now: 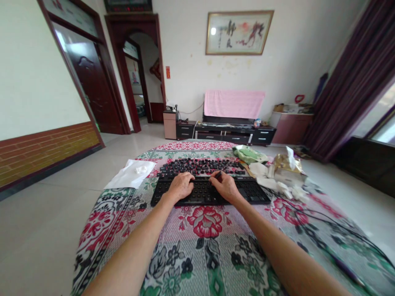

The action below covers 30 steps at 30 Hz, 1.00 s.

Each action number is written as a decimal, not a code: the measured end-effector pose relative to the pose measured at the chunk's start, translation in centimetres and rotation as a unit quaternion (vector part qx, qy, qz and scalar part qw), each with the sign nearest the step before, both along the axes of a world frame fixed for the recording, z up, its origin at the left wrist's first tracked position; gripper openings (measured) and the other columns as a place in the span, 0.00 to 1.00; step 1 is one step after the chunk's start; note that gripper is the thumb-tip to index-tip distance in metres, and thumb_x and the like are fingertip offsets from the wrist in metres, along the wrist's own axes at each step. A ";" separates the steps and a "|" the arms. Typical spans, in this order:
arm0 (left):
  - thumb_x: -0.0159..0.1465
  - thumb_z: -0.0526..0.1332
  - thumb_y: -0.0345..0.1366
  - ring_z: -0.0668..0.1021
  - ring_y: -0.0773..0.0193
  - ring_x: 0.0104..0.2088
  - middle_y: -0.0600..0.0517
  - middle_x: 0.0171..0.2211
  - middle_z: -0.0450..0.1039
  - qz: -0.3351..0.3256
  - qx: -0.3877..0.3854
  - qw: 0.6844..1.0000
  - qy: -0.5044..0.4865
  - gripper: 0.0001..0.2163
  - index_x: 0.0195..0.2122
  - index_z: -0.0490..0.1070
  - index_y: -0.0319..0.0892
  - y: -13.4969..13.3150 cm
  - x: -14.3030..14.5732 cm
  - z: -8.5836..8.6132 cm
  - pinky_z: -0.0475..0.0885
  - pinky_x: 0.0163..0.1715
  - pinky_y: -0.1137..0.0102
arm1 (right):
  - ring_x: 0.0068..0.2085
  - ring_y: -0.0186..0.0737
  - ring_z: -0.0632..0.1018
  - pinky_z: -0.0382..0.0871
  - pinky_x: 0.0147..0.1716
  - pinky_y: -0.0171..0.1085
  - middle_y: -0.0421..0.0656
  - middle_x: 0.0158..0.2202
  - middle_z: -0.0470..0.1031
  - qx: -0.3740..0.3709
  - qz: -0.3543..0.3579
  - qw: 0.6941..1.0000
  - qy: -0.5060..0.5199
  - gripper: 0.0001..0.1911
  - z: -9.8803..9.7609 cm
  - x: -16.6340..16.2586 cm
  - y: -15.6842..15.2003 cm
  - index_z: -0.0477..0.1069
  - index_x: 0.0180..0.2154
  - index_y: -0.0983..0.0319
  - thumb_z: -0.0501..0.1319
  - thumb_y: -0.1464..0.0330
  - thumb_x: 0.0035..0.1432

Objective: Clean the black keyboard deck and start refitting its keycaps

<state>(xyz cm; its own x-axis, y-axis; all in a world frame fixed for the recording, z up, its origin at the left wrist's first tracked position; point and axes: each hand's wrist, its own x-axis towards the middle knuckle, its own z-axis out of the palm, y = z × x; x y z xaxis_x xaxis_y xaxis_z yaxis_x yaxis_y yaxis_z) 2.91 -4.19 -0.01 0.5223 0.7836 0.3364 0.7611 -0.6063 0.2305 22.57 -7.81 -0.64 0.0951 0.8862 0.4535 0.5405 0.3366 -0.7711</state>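
Keyboard lies on a flowered tablecloth, facing a white wall.

The left hand rests on a keyboard.

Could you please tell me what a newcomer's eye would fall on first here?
Probably the left hand and right hand at the black keyboard, the right holding a small dark object, with loose keycaps spread just beyond. Next may come the pink cloth by the far wall.
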 end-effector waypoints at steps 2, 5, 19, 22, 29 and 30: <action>0.56 0.55 0.30 0.73 0.60 0.43 0.50 0.41 0.73 0.044 -0.007 0.999 0.010 0.12 0.39 0.72 0.43 -0.1 0.5 0.1 0.66 0.48 0.67 | 0.25 0.35 0.71 0.64 0.29 0.35 0.38 0.22 0.70 -0.005 0.000 1.000 0.009 0.10 0.0 0.2 -0.3 0.68 0.30 0.62 0.58 0.61 0.50; 0.56 0.55 0.33 0.74 0.58 0.41 0.50 0.40 0.74 0.088 0.002 0.996 0.015 0.11 0.37 0.73 0.44 0.0 1.1 0.2 0.67 0.44 0.66 | 0.26 0.36 0.72 0.65 0.29 0.35 0.39 0.24 0.71 -0.009 0.001 0.999 0.034 0.10 -0.1 0.3 -0.4 0.68 0.31 0.62 0.57 0.61 0.50; 0.59 0.55 0.44 0.74 0.59 0.36 0.48 0.31 0.71 0.096 0.036 0.993 0.054 0.11 0.29 0.69 0.42 1.3 2.5 -0.2 0.66 0.41 0.67 | 0.27 0.35 0.72 0.66 0.30 0.34 0.38 0.24 0.71 -0.016 0.007 0.998 0.065 0.10 -0.6 0.6 0.0 0.68 0.30 0.61 0.57 0.61 0.50; 0.60 0.55 0.44 0.74 0.60 0.36 0.49 0.31 0.71 0.095 0.042 0.993 0.050 0.10 0.30 0.68 0.42 1.4 2.4 -0.6 0.66 0.41 0.67 | 0.27 0.35 0.72 0.66 0.30 0.34 0.38 0.24 0.71 -0.016 0.010 0.997 0.076 0.09 -0.6 0.7 0.1 0.68 0.30 0.61 0.56 0.62 0.50; 0.60 0.55 0.43 0.74 0.60 0.35 0.49 0.31 0.71 0.082 0.043 0.995 0.045 0.10 0.30 0.67 0.42 1.2 2.1 -0.5 0.66 0.39 0.68 | 0.27 0.35 0.72 0.65 0.30 0.34 0.38 0.24 0.71 -0.026 0.005 0.996 0.081 0.09 -0.6 0.6 0.1 0.68 0.30 0.61 0.57 0.63 0.50; 0.60 0.55 0.43 0.74 0.61 0.35 0.49 0.31 0.71 0.079 0.037 0.995 0.044 0.09 0.31 0.67 0.42 1.2 2.1 -0.4 0.66 0.39 0.68 | 0.27 0.34 0.72 0.66 0.30 0.34 0.38 0.24 0.71 -0.026 0.004 0.996 0.083 0.09 -0.6 0.6 0.1 0.68 0.30 0.61 0.57 0.63 0.50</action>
